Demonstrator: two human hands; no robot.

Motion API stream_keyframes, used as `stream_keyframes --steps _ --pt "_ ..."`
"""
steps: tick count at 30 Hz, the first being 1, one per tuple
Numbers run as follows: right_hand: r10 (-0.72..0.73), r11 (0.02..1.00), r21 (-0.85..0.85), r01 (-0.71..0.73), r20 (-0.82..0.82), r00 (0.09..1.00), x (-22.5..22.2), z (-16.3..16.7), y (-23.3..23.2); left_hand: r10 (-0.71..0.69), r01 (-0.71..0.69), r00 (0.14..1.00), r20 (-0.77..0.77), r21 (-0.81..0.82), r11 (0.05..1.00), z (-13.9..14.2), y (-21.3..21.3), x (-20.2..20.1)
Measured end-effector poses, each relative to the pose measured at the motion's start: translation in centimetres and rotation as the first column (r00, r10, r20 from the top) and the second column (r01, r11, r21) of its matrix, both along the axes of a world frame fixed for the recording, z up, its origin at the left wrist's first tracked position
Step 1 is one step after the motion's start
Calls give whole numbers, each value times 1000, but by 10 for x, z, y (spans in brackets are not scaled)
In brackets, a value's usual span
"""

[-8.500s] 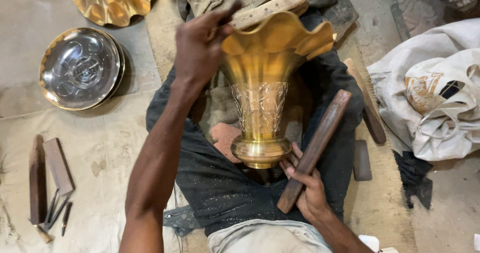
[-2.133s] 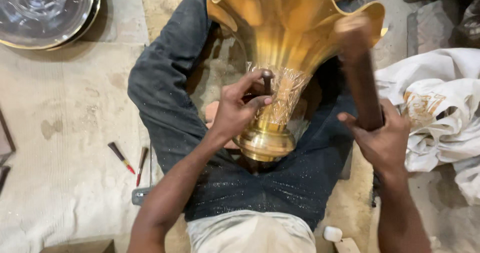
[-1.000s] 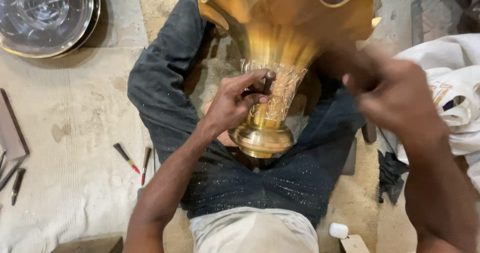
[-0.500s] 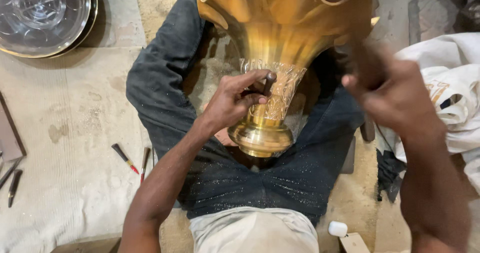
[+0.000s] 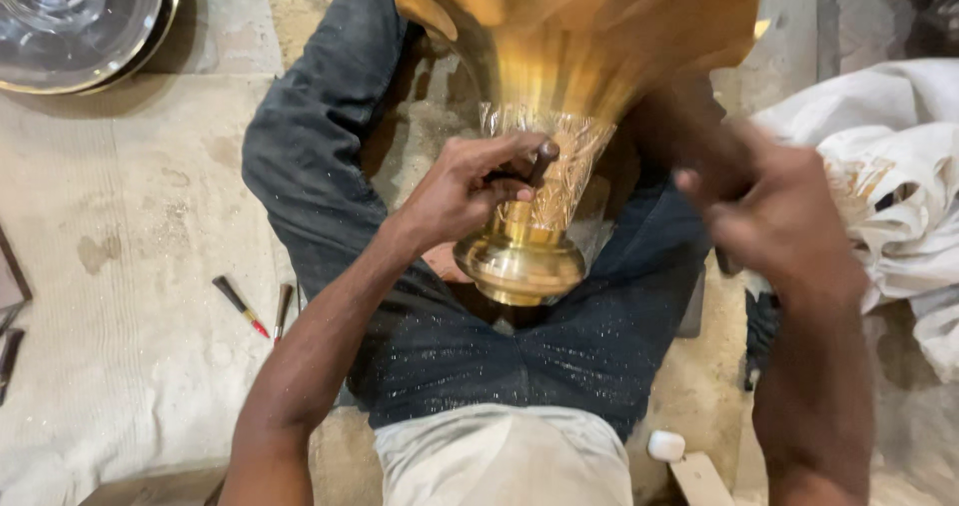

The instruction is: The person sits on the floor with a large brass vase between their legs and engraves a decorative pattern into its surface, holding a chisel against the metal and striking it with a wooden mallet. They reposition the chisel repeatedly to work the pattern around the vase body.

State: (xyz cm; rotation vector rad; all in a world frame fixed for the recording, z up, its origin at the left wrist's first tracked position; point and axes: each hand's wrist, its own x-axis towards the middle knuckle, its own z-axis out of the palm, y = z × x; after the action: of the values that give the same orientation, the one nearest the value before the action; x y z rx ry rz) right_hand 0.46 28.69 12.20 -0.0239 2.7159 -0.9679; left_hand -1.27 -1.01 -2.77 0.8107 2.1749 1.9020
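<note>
Step in hand, as judged: chasing/engraving of the patterned band on the brass vase (image 5: pixel 559 116). The vase is laid between the person's legs at centre frame, foot toward the lap, fluted mouth running off the top edge. A thin dark punch (image 5: pixel 534 166) is pinched in the closed fingers of the left hand (image 5: pixel 465 191), its tip set against the engraved neck just above the round foot. The right hand (image 5: pixel 779 216), at centre right, is heavily motion-blurred; its fingers look curled, but what is gripped, if anything, can't be told from this view.

Next move, as judged: punch tip to be kept seated on the pattern line w/ the vase held steady between the legs, so a blow lands square on the punch head and no slip mark is left on the polished brass.

Vs. approx. 2 s earlier: a wooden mallet was seen clearly in the right hand, upright beside the vase; now only blur is seen there. The left hand and punch are kept at the same spot on the neck. Two small tools (image 5: pixel 240 306) at lower left of the cloth are unmoved. The silver plate (image 5: pixel 70 16) stays at upper left, the white cloth bundle (image 5: pixel 889 166) at right.
</note>
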Motion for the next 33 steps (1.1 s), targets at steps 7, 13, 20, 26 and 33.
stream_keyframes --steps 7,13,20,26,33 --pt "73 980 198 -22 -259 963 8 4 -13 -16 16 1000 15 -32 999 -13 2 -4" --pt "154 961 267 -72 -300 942 7 4 -10 -31 30 997 -64 -13 999 -14 2 -6" --pt "-40 998 36 48 -190 981 14 4 -21 -58 60 996 -74 26 998 -7 -1 -6" --pt "73 968 249 8 -317 946 12 7 -20 -78 79 995 -59 9 997 -12 -4 -8" --pt "358 869 479 -126 -430 829 14 6 -22 -87 91 993 -83 48 995 -8 -10 -9"
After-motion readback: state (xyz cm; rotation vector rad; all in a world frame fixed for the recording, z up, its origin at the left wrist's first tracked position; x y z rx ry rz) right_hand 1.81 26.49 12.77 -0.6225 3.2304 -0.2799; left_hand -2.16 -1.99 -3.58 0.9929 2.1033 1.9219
